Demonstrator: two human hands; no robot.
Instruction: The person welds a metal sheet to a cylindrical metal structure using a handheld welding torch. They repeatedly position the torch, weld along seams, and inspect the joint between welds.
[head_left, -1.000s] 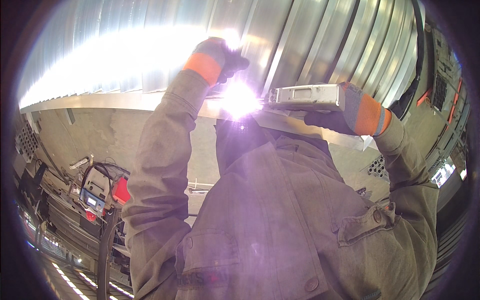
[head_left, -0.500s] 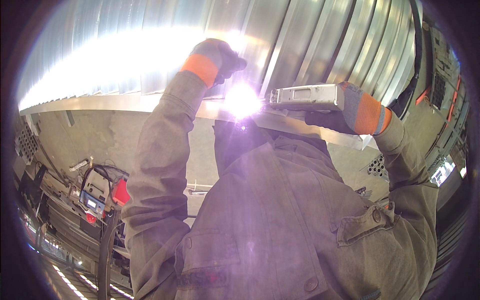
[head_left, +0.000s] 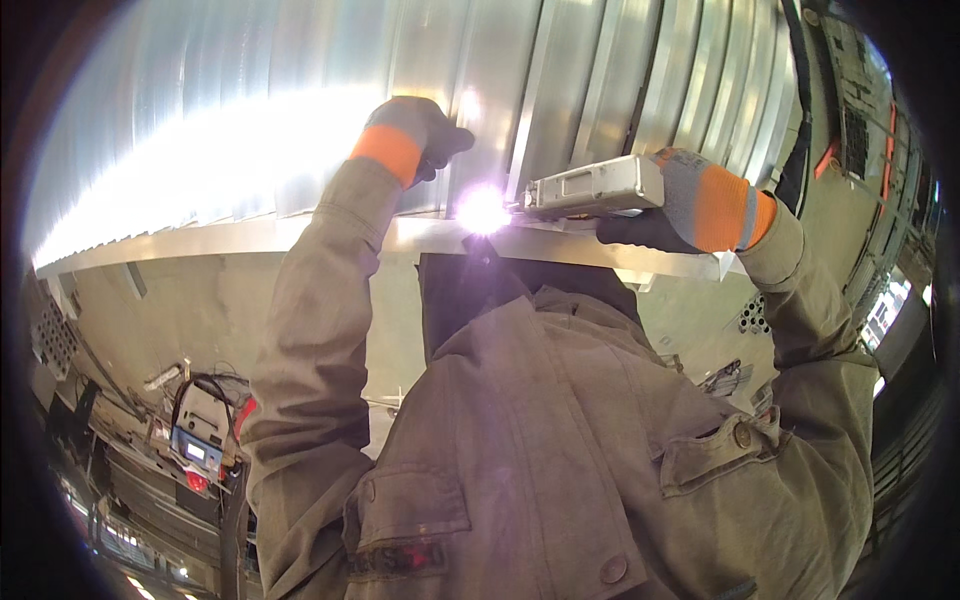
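My right hand, in a grey and orange glove, is wrapped round a silver, boxy handheld welding torch. The torch tip points left into a bright white-violet glow at the near edge of a ribbed metal panel. Along that edge runs a flat metal strip. My left hand, gloved alike, is closed just above and left of the glow, over the panel. Its fingers curl under, with one tip jutting right. Whatever it may grip is hidden.
On the left stands a boxy machine with a lit screen, with cables behind it. A perforated block lies at the far left. Several round tube ends show beyond the strip on the right. Orange-red bars are at the far right.
The glow has shrunk and its glare is weaker. My left hand and the torch have shifted slightly left in view, and the torch now slants more. The whole view has also moved a little.
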